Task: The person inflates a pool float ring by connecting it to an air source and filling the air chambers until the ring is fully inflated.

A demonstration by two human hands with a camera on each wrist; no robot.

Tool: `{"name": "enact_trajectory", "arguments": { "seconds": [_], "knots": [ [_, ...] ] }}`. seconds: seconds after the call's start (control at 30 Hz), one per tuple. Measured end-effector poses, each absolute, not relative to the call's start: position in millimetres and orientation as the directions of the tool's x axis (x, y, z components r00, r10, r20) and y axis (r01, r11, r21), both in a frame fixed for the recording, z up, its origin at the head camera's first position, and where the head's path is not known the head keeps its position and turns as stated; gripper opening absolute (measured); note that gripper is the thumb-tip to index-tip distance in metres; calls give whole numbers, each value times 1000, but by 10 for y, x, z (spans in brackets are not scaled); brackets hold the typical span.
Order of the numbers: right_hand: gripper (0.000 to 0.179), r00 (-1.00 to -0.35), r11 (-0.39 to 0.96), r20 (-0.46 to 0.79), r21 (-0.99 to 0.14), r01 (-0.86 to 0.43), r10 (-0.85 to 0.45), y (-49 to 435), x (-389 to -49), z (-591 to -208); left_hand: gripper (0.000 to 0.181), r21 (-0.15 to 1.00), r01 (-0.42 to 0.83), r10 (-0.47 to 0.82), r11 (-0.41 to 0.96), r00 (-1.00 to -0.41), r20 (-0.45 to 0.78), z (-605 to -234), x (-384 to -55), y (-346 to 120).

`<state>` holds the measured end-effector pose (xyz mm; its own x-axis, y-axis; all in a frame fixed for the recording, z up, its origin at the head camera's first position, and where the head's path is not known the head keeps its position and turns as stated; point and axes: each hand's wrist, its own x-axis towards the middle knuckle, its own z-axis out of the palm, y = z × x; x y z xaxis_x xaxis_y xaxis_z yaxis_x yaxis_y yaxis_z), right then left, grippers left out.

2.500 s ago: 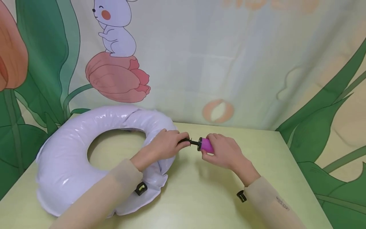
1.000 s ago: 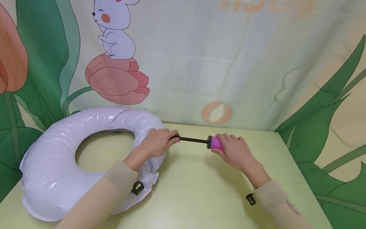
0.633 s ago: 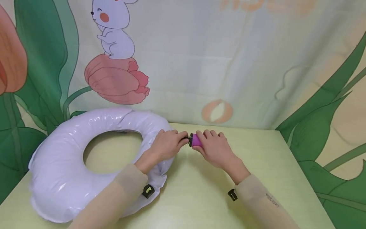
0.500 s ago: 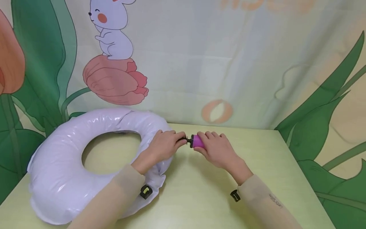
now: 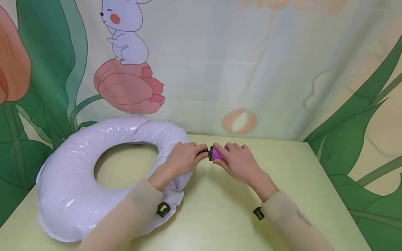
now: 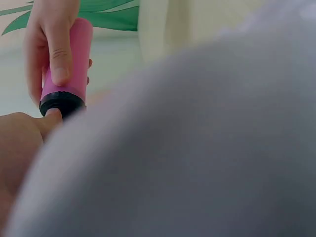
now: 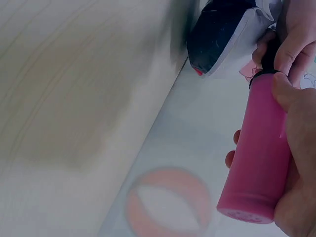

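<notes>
A pink hand air pump [image 5: 217, 153] is held level above the table between both hands. My right hand [image 5: 241, 163] grips its pink barrel, with the thumb lying along the near side in the right wrist view. My left hand [image 5: 183, 157] grips the black handle [image 7: 269, 55], which sits right at the barrel's black cap, so hardly any rod shows. Under the left forearm lies a large pale inflatable swim ring [image 5: 67, 177], puffed up with creases and a flat seam edge. In the left wrist view, a blurred pale surface covers much of the left hand.
The light yellow-green table [image 5: 220, 216] runs back to a printed curtain [image 5: 194, 69] with a rabbit and tulips. A black wrist-camera mount sits at each sleeve cuff. The right wrist view shows a dark navy side of the ring [image 7: 217, 37].
The pump's rod was drawn far out one second ago, the hands wide apart. The hands have come together, pushing the rod in; it showed slightly half a second ago and is nearly hidden now.
</notes>
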<state>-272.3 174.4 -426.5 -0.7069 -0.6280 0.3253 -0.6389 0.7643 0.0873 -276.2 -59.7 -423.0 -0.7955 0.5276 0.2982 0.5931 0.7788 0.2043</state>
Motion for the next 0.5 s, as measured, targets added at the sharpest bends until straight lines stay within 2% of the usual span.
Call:
{"name": "enact_trajectory", "arguments": {
  "seconds": [0.1,0.33,0.5],
  "knots": [
    [54,-735,782,302,61,-621,-607,1767,-2702,-4248,19,203,575,516,793,-810,278,-4207,-2754,-601],
    [57,-776,789,227,-50,-612,-588,2128,-2654,-4283,19,256,604,571,754,-797,199,-4186,-2762,-772],
    [55,-796,818,249,-27,-575,-552,2312,-2650,-4306,14,268,577,532,772,-816,224,-4209,-2760,-837]
  ]
}}
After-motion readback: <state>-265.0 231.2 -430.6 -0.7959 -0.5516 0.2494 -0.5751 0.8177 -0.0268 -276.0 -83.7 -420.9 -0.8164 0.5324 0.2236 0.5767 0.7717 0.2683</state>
